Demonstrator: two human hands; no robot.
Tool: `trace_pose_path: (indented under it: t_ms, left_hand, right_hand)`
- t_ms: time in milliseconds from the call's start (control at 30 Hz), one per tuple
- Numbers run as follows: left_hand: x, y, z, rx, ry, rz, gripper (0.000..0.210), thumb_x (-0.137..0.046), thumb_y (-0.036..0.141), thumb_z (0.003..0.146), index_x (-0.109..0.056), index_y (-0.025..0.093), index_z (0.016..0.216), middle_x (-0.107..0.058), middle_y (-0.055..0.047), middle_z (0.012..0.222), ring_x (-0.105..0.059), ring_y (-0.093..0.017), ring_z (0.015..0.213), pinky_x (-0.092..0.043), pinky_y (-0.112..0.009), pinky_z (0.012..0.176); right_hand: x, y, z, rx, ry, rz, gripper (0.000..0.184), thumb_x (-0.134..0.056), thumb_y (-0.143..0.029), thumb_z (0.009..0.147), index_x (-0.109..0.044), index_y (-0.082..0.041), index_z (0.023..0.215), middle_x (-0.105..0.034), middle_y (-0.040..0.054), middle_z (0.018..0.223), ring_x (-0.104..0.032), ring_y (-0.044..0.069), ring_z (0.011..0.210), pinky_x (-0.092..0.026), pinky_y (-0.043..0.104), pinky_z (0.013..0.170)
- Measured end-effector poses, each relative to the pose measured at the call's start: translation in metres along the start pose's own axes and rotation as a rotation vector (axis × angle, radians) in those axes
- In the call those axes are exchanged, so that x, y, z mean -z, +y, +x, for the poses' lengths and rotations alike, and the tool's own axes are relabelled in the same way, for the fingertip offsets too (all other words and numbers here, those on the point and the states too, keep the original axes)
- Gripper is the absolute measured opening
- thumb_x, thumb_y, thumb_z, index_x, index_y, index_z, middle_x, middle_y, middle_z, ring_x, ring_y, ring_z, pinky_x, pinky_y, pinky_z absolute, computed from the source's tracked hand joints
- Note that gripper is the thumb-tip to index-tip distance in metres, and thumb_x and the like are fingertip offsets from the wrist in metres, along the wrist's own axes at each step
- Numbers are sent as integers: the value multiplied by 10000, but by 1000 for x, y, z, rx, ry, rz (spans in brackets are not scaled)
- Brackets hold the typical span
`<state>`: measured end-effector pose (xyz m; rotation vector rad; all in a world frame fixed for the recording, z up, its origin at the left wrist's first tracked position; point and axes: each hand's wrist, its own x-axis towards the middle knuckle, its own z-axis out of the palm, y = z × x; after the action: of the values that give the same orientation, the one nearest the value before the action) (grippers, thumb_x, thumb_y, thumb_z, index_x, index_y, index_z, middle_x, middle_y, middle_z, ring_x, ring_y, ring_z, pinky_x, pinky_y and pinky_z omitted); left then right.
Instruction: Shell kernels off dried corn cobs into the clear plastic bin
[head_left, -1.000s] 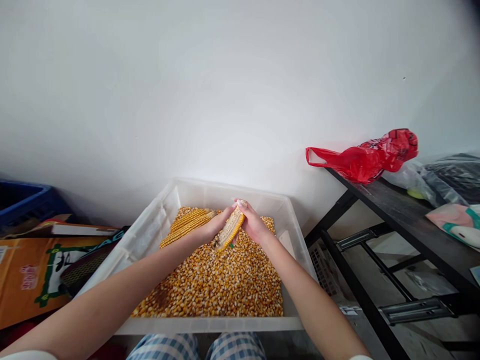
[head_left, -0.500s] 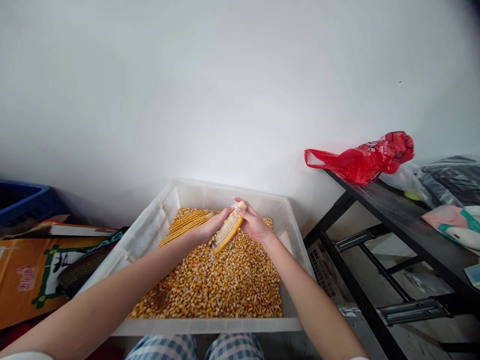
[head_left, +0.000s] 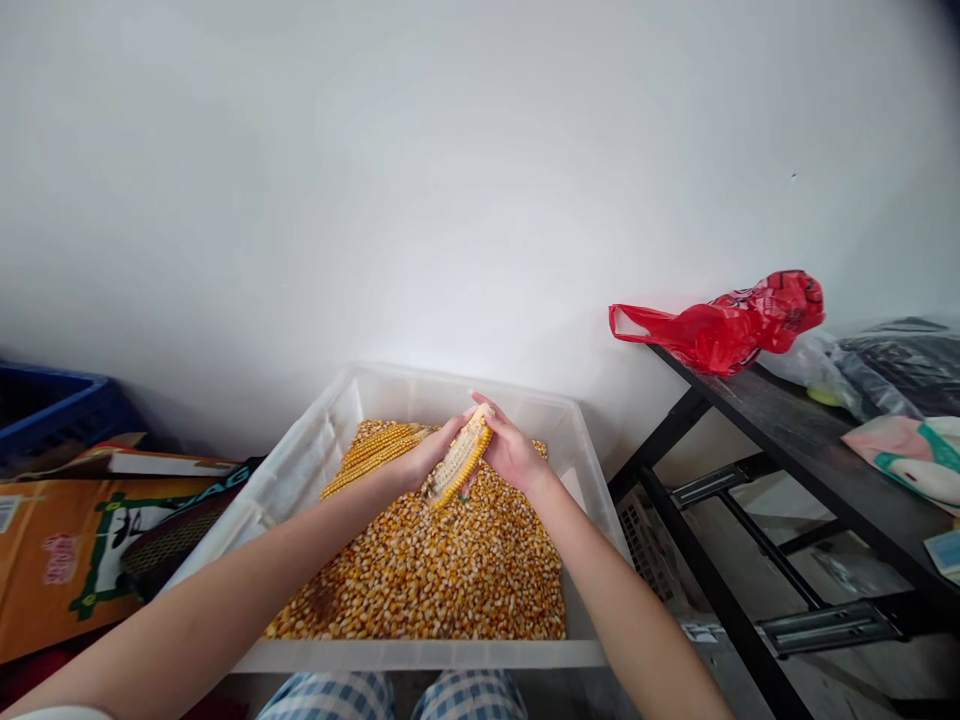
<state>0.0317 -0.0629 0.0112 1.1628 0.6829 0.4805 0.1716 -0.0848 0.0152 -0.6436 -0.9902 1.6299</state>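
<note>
A corn cob (head_left: 459,462), partly stripped of its kernels, slants between my two hands above a heap of loose corn kernels (head_left: 450,570). My left hand (head_left: 431,455) is closed round the cob's left side. On the other side, my right hand (head_left: 512,450) grips it near the upper end, its fingers partly hidden behind the cob. Yellow rows of kernels show along the cob's right edge, while its pale core faces me. Unstripped corn ears (head_left: 379,447) lie in the bin left of my left hand. The translucent plastic bin (head_left: 420,655) holds it all.
At the right stands a black metal-framed table (head_left: 795,430) with a red plastic bag (head_left: 720,325) on its corner. An orange cardboard box (head_left: 45,570) and a blue crate (head_left: 67,405) are at the left. A white wall (head_left: 465,180) rises behind the bin.
Both hands stay on the cob at nearly the same spot. My right thumb has shifted off the cob's front towards its right edge. The whole view has moved slightly.
</note>
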Motion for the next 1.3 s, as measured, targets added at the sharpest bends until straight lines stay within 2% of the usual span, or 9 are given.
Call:
trace_pose_path:
  t_ms: [100,200,333,467,633,767,933,1167,1300]
  left_hand:
    - [-2,-6,3,-12,46,-30,582,-335,662,781,-605,148,731,-604,-78,551,-551,-207,435,-449,-319,444]
    - [-2,-9,5,0,47,-26,600,-316,659,788,-608,141,706,-603,-91,551,-551,-208,443,-452,-319,449]
    - [-1,-4,3,1,-38,-52,590,-328,653,785,-587,138,657,-589,-96,535,-541,-193,443,-463,-316,467]
    - [2,0,4,19,-129,-130,578,-357,655,776,-579,134,661,-566,-81,496,-530,-180,414,-451,-295,436]
    - [12,-4,12,75,-181,-243,587,-350,650,786,-596,121,721,-596,-94,521,-562,-192,427,-455,-288,419]
    - [13,-6,13,88,-214,-273,601,-372,670,763,-595,114,717,-590,-92,507,-551,-182,403,-437,-270,396]
    - [4,-4,10,34,-93,-170,617,-375,707,738,-579,128,677,-591,-82,507,-553,-185,403,-449,-284,420]
    - [-2,-6,9,8,-13,-70,701,-352,777,688,-601,122,728,-613,-98,514,-566,-201,405,-460,-297,441]
    - [5,-7,11,38,-77,-167,668,-354,755,711,-588,129,713,-608,-94,528,-570,-197,423,-465,-302,427]
  right_hand:
    - [0,4,2,-5,106,-98,446,-608,-461,740,-526,-245,1121,-544,-7,858,-521,112,755,-444,228,674]
    - [1,5,1,4,144,-217,444,-664,-368,710,-502,-275,1113,-505,-31,833,-508,87,721,-431,193,636]
    - [4,-1,-2,-12,37,-267,456,-634,-342,749,-444,-306,1162,-496,-27,927,-516,85,774,-451,202,689]
    - [5,-9,-5,-31,-88,-223,575,-635,-311,749,-371,-351,1259,-485,-19,1056,-514,86,808,-460,225,739]
    - [10,-4,-2,-57,-129,-55,491,-570,-415,769,-448,-310,1233,-495,-17,819,-413,80,615,-431,220,643]
    - [9,-2,1,-81,-94,-154,428,-592,-428,751,-531,-227,1125,-431,-22,652,-392,95,592,-397,208,579]
    - [1,-4,-1,17,13,-250,362,-638,-396,719,-527,-198,1001,-522,-2,796,-485,98,677,-401,193,585]
    - [-7,7,0,115,187,-312,406,-667,-464,689,-471,-202,930,-497,-29,742,-501,91,640,-418,195,570]
    - [-2,3,1,4,64,-205,464,-571,-584,726,-487,-203,977,-530,-4,763,-519,114,659,-436,224,573]
